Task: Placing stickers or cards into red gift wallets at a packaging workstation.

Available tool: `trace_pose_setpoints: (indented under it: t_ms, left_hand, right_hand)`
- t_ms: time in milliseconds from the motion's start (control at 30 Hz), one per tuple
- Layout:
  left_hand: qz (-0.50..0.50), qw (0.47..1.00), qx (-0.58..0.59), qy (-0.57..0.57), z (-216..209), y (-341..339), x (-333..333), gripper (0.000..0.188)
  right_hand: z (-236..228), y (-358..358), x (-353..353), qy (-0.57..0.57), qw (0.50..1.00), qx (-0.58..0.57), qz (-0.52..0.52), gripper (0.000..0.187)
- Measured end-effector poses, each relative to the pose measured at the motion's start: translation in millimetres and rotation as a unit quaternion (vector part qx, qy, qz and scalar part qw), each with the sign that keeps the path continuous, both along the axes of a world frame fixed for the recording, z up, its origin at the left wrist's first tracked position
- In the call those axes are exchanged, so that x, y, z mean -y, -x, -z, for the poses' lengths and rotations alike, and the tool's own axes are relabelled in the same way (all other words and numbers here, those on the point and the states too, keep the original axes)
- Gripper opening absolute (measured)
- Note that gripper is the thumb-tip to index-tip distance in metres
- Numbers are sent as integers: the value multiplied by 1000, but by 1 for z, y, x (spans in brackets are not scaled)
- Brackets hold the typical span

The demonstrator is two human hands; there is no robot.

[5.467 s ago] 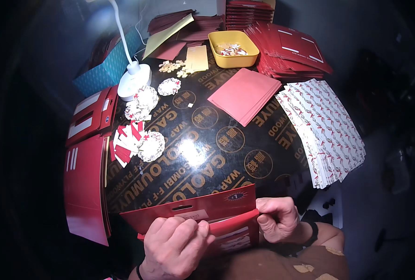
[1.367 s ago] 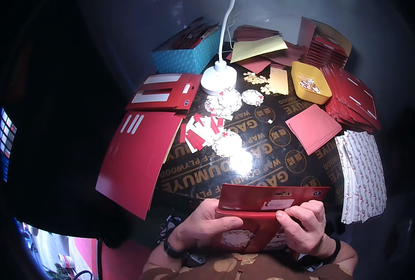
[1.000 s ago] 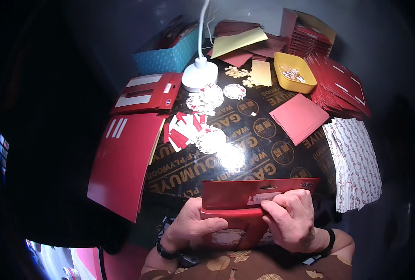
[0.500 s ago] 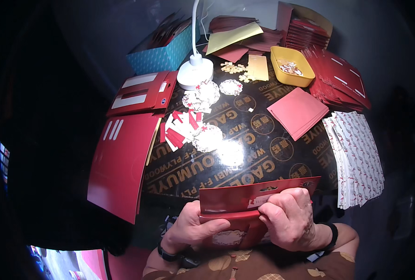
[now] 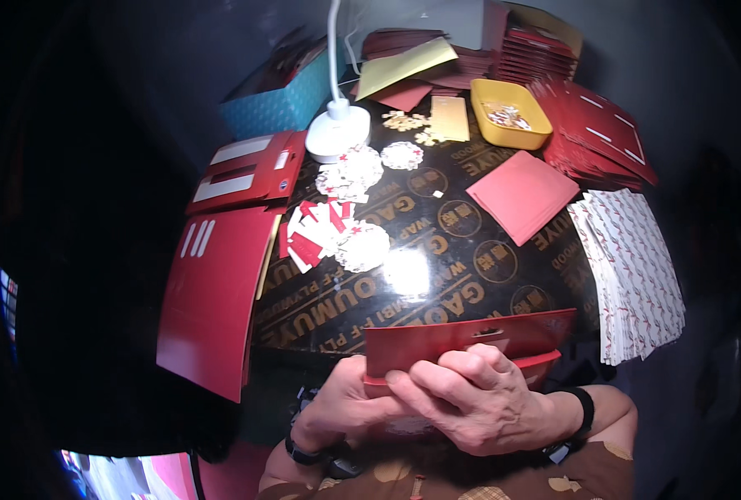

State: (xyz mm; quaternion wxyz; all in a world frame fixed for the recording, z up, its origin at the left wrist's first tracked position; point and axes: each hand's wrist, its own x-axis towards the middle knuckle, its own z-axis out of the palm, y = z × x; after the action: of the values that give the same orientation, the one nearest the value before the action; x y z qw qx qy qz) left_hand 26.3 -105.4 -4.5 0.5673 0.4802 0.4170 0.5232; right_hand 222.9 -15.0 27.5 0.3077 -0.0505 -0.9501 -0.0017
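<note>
A red card folder [image 5: 437, 343] with a hang hole in its upper panel is held at the table's near edge, close to my body. My left hand [image 5: 345, 404] grips its left end, thumb across the front. My right hand [image 5: 470, 404] is bent over the front of the folder, fingertips pressed at the fold near the left thumb. Below the fold, a lower red layer stands slightly apart from the upper panel at the right. A pale round decoration on the lower front is mostly hidden by my hands.
White scalloped round labels [image 5: 364, 247] and red and white strips [image 5: 305, 242] lie left of centre, near a white lamp [image 5: 339, 133]. Red folders [image 5: 216, 300] stack at left. Pink cards [image 5: 523, 197], patterned sheets [image 5: 633, 275] and a yellow tray [image 5: 513, 137] are at right.
My right hand has slid left along the fold to near my left thumb. The folder's upper panel has tipped, and a gap shows at its right end.
</note>
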Motion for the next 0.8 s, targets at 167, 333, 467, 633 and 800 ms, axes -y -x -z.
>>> trace_pose_setpoints:
  t_ms: [167,333,467,633,800]
  left_hand:
    - [-57,995,79,17,8,4,13,35]
    - [-87,991,102,11,16,7,15,42]
    - [-86,990,110,27,15,7,13,45]
    - [-77,992,103,18,18,9,13,46]
    - [-90,982,165,1,10,2,5,46]
  right_hand:
    - [4,-3,0,15,1000,5,-1,49]
    - [10,-25,-10,18,999,-8,33,46]
    - [21,-55,-20,3,998,-6,63,44]
    - [25,-89,-28,-75,990,-3,122,40]
    - [27,-99,-21,267,939,-136,169,49]
